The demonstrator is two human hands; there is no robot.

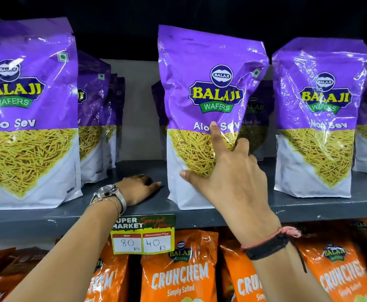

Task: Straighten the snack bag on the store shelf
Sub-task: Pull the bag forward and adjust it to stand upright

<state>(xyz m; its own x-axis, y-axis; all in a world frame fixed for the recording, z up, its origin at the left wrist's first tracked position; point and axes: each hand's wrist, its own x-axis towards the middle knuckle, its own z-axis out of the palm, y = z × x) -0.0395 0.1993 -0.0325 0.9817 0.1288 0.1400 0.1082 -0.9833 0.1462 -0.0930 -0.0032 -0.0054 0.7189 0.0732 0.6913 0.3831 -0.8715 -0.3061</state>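
Purple glossy plastic snack bag (200,83) stands on grey metal shelf (309,205), centre, leaning slightly left. Right hand (232,171): index and thumb spread on bag front, other fingers (241,144) curled round right edge. Left hand (138,189) palm-down on shelf just beside bag base, fingers relaxed.

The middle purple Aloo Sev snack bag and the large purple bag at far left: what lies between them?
In the head view, the left hand wearing a silver wristwatch rests on the grey metal shelf; more purple bags stand behind.
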